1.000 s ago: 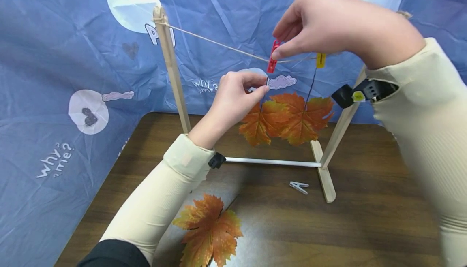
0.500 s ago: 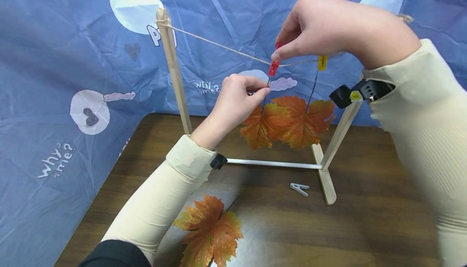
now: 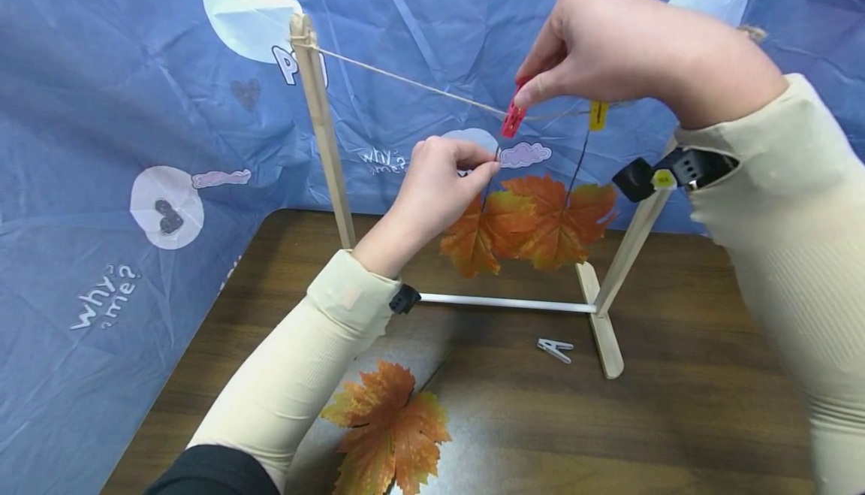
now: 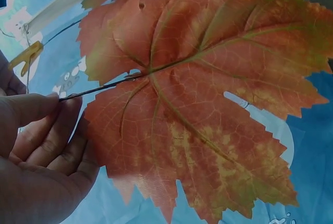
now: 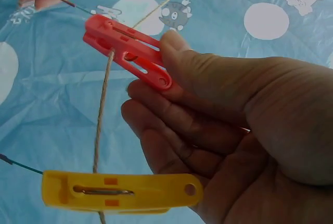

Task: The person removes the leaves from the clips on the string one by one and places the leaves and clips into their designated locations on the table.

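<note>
My left hand pinches the dark stem of an orange maple leaf between thumb and fingertips. The leaf hangs below the twine. Above it, my right hand grips a red clothespin by its handle end, thumb on one side. The twine runs through the red clothespin, and in the right wrist view the held stem's tip lies close to its nose. To the right, a yellow clothespin clamps a second leaf's stem on the twine. That second maple leaf hangs partly overlapping the held one.
Twine spans a wooden left post and right post, joined low by a white rod. A third leaf and a whitish clothespin lie on the brown table. A blue printed cloth hangs behind.
The red clothespin has shifted slightly right and tilted, its handle end leaning right with my right hand. My left hand stays nearly still on the stem.
</note>
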`<state>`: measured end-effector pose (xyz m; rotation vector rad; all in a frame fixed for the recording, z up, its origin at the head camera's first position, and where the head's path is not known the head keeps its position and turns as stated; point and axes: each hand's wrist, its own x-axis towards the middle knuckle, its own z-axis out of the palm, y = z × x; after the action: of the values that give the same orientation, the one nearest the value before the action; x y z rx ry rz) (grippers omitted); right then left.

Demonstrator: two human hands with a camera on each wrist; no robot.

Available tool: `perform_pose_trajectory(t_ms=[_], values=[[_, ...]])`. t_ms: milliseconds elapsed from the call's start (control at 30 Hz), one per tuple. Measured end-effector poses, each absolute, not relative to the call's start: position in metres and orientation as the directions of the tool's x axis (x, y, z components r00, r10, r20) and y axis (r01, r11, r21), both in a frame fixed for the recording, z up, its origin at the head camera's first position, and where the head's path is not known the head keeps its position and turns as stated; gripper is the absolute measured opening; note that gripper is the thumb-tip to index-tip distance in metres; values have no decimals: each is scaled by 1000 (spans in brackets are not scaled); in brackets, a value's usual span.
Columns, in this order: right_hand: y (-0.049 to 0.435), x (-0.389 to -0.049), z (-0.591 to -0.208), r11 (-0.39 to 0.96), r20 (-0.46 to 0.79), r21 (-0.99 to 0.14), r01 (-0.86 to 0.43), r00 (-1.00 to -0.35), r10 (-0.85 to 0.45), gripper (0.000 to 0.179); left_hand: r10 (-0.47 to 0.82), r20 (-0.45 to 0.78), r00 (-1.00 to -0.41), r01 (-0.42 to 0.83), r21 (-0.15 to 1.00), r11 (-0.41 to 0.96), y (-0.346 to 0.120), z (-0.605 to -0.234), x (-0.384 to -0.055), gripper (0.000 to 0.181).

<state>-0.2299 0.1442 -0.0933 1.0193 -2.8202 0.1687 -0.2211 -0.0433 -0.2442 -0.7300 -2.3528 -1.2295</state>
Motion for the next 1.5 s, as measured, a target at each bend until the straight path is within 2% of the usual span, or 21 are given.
perform_pose_trajectory(t_ms=[400, 633, 800, 1500], values=[[150, -229, -88, 765, 252, -36, -643, -747, -616, 30, 280, 551, -786, 609, 611, 506, -47, -250, -219, 7], [159, -230, -84, 814, 269, -41, -579, -791, -549, 36, 273, 516, -812, 576, 632, 519, -48, -253, -213, 8], [164, -231, -82, 818, 281, -78, -570, -800, -530, 38, 281, 496, -821, 564, 632, 532, -52, -257, -209, 9], [201, -208, -88, 829, 419, -111, -548, -782, -461, 37, 332, 436, -837, 547, 635, 546, -84, -272, -181, 8]])
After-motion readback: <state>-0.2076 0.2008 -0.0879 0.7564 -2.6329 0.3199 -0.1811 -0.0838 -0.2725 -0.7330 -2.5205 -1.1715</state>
